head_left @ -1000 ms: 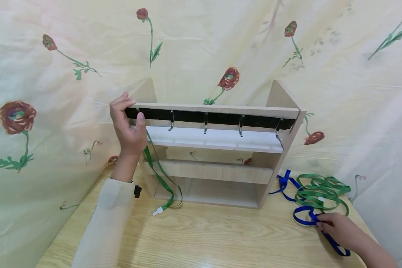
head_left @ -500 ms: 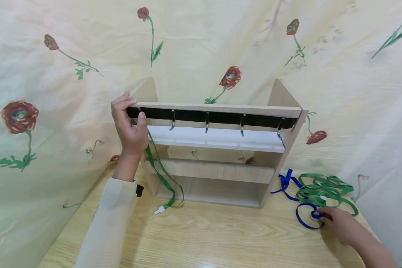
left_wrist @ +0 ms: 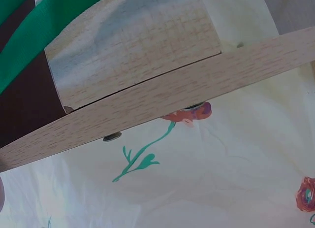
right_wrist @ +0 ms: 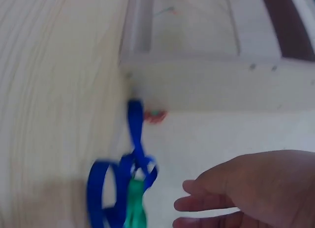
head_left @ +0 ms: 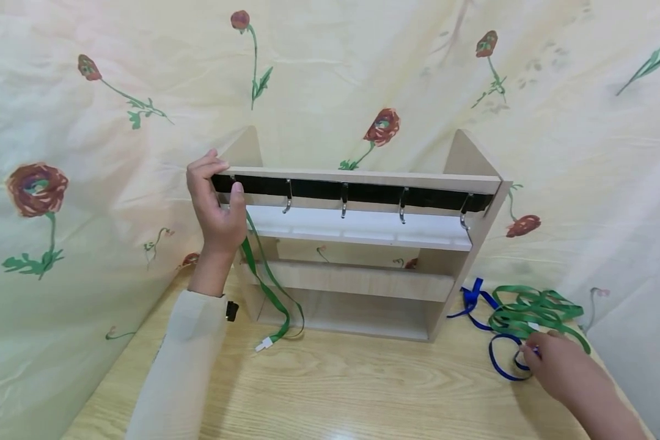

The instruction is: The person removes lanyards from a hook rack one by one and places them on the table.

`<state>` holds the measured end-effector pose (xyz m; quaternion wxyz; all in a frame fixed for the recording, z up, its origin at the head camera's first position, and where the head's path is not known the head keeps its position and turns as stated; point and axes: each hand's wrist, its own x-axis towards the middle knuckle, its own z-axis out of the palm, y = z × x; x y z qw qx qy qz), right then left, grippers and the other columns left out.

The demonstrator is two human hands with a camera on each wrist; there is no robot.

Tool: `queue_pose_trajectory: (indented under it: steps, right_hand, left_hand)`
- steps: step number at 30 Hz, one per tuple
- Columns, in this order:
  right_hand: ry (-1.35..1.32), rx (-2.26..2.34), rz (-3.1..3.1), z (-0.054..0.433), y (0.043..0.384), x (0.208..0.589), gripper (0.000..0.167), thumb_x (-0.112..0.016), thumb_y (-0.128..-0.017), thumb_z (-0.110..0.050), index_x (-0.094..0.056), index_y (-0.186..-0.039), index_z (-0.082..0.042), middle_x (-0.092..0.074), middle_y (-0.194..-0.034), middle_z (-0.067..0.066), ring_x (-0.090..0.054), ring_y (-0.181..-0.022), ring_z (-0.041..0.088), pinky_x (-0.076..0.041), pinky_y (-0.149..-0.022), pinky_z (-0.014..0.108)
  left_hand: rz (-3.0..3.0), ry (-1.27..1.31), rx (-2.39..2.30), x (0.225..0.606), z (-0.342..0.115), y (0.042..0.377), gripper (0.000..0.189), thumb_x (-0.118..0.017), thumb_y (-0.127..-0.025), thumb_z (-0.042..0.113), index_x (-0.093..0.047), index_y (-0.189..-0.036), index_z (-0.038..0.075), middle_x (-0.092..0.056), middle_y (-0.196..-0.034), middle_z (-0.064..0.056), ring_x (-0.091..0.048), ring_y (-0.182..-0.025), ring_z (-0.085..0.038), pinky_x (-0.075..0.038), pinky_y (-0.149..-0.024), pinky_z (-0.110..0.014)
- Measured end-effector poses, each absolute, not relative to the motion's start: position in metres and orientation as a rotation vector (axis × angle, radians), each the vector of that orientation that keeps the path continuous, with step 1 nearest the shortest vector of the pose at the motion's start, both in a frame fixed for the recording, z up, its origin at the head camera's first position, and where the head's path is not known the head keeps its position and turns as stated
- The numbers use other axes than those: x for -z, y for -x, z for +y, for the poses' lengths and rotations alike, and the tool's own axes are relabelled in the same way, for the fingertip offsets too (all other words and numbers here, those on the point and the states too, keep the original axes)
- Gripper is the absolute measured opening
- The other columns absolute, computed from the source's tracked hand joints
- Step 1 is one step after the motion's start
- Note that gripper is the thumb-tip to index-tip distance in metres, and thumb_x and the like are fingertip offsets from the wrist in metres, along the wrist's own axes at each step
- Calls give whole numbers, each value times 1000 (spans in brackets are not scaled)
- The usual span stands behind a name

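My left hand (head_left: 217,211) holds the upper left corner of a small wooden shelf (head_left: 357,287), thumb in front and fingers over the top edge. A black strip with several metal hooks (head_left: 344,201) runs along the shelf's front. A green lanyard (head_left: 275,299) hangs down behind the left hand; its top is hidden. My right hand (head_left: 563,366) is over a blue lanyard (head_left: 495,360) on the table's right side. In the right wrist view, its fingers (right_wrist: 199,203) are loosely bent, with nothing visible between them, apart from the blue ribbon (right_wrist: 96,193).
Coiled green lanyards (head_left: 539,308) lie right of the shelf, beside another blue ribbon (head_left: 473,296). The wooden table (head_left: 363,391) extends in front. A flowered curtain (head_left: 319,73) covers the back and sides.
My right hand was pinching the blue lanyard and has shifted slightly right, its fingers now over it. The trailing blue end has been drawn in. The left hand keeps its place on the shelf.
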<state>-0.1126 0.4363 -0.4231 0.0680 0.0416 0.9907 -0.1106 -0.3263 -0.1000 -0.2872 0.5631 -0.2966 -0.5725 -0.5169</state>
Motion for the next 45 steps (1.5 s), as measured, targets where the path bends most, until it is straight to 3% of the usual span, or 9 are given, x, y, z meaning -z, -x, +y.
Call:
queue_pose_trajectory:
  steps: [5,13,17,19,22,26,29,34,45]
  right_hand:
    - [-96,506,2929,394,109,406,26,-55,-107,-22,-71,-91,-10,-58,-75,-1,-50,-66,14,-40,-57,28]
    - [52,746,2922,328,109,384,19,-61,-106,-27,-76,-106,-16,-66,-84,-4,-56,-73,9,-48,-59,24]
    - [182,842,2958,298,113,375,14,-63,-104,-25,-77,-104,-21,-69,-86,-10,-57,-74,3,-51,-63,22]
    - [234,892,2961,284,117,372,15,-64,-104,-25,-78,-105,-20,-69,-85,-11,-57,-72,3,-52,-63,22]
    - [273,954,2956,263,123,368,19,-63,-105,-28,-78,-106,-18,-69,-84,-11,-58,-71,5,-52,-62,22]
    - [387,1066,2960,240,129,366,18,-63,-105,-28,-78,-107,-19,-70,-85,-11,-59,-72,5,-53,-63,22]
    - [505,1158,2964,223,135,367,15,-63,-105,-25,-78,-107,-21,-70,-86,-11,-59,-72,3,-54,-64,23]
    - [651,1314,2950,195,145,369,18,-62,-106,-22,-76,-116,-19,-69,-90,-10,-59,-73,2,-56,-65,23]
    - [777,1594,2855,141,171,354,32,-59,-107,-22,-70,-134,-9,-67,-100,1,-59,-73,9,-54,-63,24]
  left_hand:
    - [-1345,708,1220,286,-99,327,43,-51,-87,19,-53,-111,-17,-50,-114,-34,-48,-129,-51,-31,-131,-51]
    - [-1328,730,1244,286,-100,327,48,-55,-86,24,-53,-110,-17,-52,-113,-28,-50,-124,-48,-32,-131,-51]
    - [-1318,742,1270,286,-101,327,63,-56,-92,44,-55,-111,-17,-55,-114,-14,-49,-126,-48,-32,-130,-51]
    - [-1313,741,1281,286,-101,327,73,-52,-95,55,-56,-110,-16,-57,-113,-14,-49,-128,-48,-33,-129,-51]
    - [-1304,733,1284,285,-101,326,84,-45,-97,66,-59,-108,-16,-56,-110,-29,-50,-130,-49,-34,-128,-51]
    - [-1289,729,1279,284,-102,324,77,-43,-98,59,-63,-106,-15,-60,-108,-33,-54,-129,-47,-37,-126,-51]
    - [-1285,740,1272,283,-104,324,61,-37,-98,38,-66,-104,-15,-62,-107,-35,-57,-127,-49,-40,-124,-52]
    - [-1283,731,1270,280,-109,321,51,-27,-85,9,-70,-100,-14,-66,-105,-36,-61,-125,-50,-46,-121,-51]
    - [-1308,709,1268,282,-115,319,45,-31,-82,-3,-71,-102,-13,-66,-107,-35,-61,-127,-49,-46,-121,-47]
